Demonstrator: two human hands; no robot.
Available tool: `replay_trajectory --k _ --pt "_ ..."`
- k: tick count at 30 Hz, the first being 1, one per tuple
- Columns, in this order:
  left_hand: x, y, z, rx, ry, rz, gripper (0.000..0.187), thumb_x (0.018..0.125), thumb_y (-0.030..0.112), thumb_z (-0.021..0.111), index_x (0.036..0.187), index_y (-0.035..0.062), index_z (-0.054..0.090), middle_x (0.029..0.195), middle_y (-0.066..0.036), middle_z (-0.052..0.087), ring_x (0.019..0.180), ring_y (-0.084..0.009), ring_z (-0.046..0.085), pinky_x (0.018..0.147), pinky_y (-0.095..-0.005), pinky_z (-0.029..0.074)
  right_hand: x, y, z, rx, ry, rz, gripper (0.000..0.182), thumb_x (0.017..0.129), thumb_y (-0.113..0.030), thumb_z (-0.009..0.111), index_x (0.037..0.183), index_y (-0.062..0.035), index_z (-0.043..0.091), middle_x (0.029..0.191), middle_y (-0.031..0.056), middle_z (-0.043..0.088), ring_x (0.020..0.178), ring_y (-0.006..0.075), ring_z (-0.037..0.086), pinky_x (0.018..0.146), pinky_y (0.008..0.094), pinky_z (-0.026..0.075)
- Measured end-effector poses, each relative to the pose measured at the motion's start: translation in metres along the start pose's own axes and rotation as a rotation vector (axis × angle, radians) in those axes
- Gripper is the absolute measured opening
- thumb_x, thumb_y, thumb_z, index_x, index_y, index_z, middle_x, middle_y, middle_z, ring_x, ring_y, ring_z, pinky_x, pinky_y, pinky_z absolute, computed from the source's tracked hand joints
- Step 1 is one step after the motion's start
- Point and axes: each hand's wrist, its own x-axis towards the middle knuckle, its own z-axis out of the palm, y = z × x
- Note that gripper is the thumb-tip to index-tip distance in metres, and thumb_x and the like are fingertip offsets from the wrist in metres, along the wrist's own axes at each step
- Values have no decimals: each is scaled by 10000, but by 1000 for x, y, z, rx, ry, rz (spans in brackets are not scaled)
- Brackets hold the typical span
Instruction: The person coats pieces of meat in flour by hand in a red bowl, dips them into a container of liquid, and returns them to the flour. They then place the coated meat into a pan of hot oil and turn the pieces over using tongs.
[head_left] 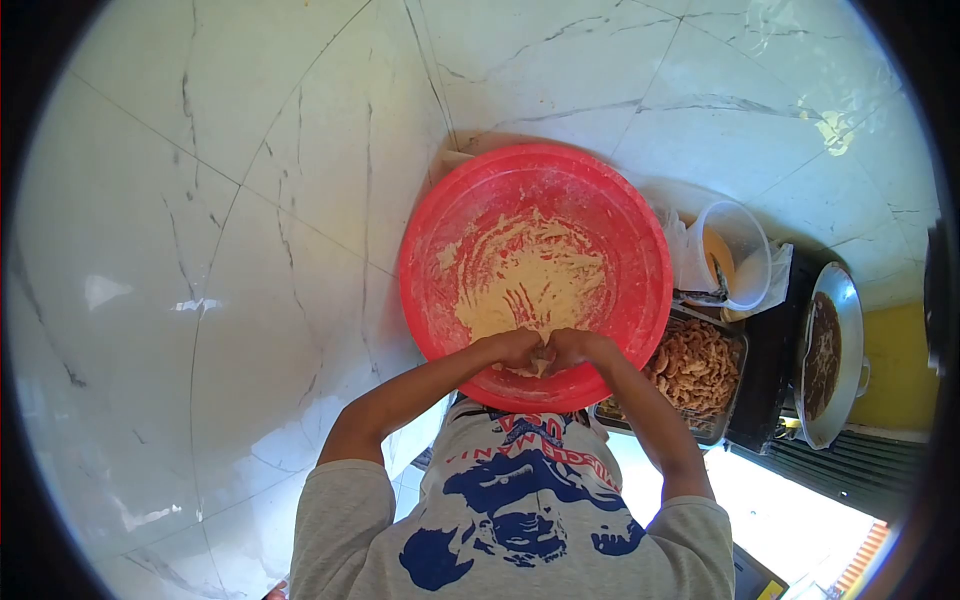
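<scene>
A large red basin (640, 270) holds pale yellow flour or crumbly mix (530, 285), smeared with finger tracks. Both hands are together at the basin's near side. My left hand (517, 349) has its fingers curled inward over the mix. Beside it, nearly touching, my right hand (569, 348) is also curled. Between them is a small pale lump, partly hidden by the fingers; which hand grips it is hard to make out.
Right of the basin stand a tray of fried pieces (697, 368) and a clear plastic tub (742, 250) with an orange-brown content. Farther right, a wide metal pan (848, 350) holds dark oil. Marble-patterned tiles (270, 200) surround the basin's left and far sides.
</scene>
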Motion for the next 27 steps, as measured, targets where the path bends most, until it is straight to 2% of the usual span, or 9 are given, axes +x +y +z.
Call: replay_trajectory --k 5,8,11,14,17,20,23,26,27 --pt "1 -7 -4 -222 36 65 365 738 189 737 1031 7 618 915 -161 670 859 -274 641 749 -367 487 4 14 3 30 128 -68 322 695 -268 756 933 -60 690 817 147 675 761 256 647 690 364 485" --pt "-16 13 -17 -101 109 39 325 757 182 721 1004 -3 620 889 -178 662 845 -291 640 739 -374 484 5 16 0 56 126 -41 312 712 -251 746 941 -47 686 816 164 667 743 274 638 687 371 481" --pt "-4 -3 -10 -46 150 -44 419 660 202 783 977 -17 619 915 -210 649 876 -333 631 746 -380 491 4 18 0 33 173 -82 272 743 -223 721 954 -55 685 826 167 669 746 292 633 693 376 481" --pt "-10 1 -18 -114 164 -31 415 646 203 793 942 -25 613 917 -218 638 887 -354 623 747 -391 491 4 25 -2 63 232 -61 251 754 -209 710 950 -54 682 815 178 665 758 300 637 700 381 483" --pt "-9 2 -21 -31 383 -1 411 639 202 794 937 -15 613 919 -214 640 875 -366 620 751 -403 492 16 42 10 104 446 -20 340 722 -181 734 1002 -5 655 942 200 663 911 322 642 778 386 499" --pt "-2 -7 -18 50 419 152 433 638 231 791 957 -5 616 916 -212 648 860 -365 624 761 -405 493 12 27 9 -69 500 92 375 699 -189 744 998 15 649 953 216 659 925 327 641 794 386 502" --pt "-12 12 -15 -21 32 -4 416 670 193 771 1010 2 625 897 -193 655 874 -302 636 773 -401 489 22 32 10 -38 102 59 442 663 -257 771 1002 2 654 964 205 663 923 316 641 793 379 501" --pt "-7 7 -1 -27 -5 62 415 707 200 751 1051 11 618 930 -173 663 885 -298 635 780 -385 484 11 20 6 -14 5 28 512 612 -350 806 978 -20 668 948 177 672 895 301 643 777 373 502" --pt "-5 5 -1 -29 -15 42 409 717 202 744 1057 13 617 929 -167 664 880 -294 634 778 -381 482 7 17 4 -20 4 2 488 636 -358 790 992 -45 672 929 164 675 878 291 643 771 370 498"
